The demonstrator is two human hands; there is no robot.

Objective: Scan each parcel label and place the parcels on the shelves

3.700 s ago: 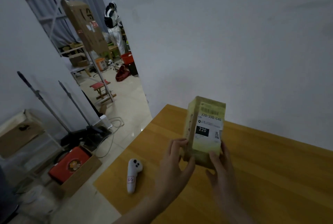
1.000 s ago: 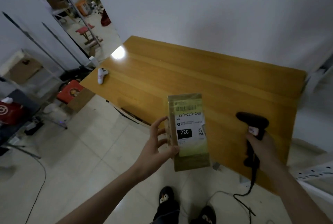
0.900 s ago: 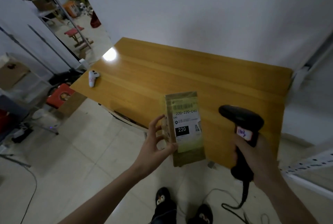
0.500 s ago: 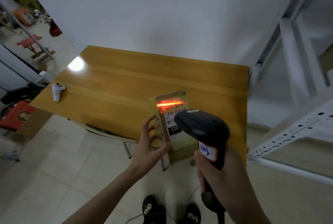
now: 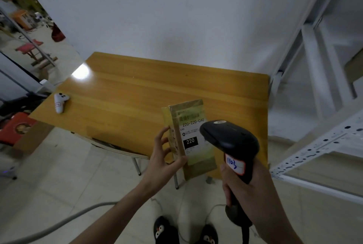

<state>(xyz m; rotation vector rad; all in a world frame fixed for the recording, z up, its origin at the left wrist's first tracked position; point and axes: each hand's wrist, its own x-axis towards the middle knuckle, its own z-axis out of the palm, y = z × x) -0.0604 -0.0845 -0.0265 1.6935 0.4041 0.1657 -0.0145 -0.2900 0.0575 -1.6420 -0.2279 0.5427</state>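
I'm holding the parcel [image 5: 193, 151] upright w/ left hand [image 5: 164, 162], fingers pinching its 9 o'clock edge, above the table [image 5: 137, 94] front edge. Right hand [image 5: 249, 190] is gripping the scanner [image 5: 230, 143], fingers wrapped round the handle. Parcel's looking light, stiff; I'm judging edge grip best, label unobstructed.

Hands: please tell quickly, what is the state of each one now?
Left hand: closed on the parcel, thumb on the label side, fingers behind.
Right hand: closed around the handle of the black scanner.
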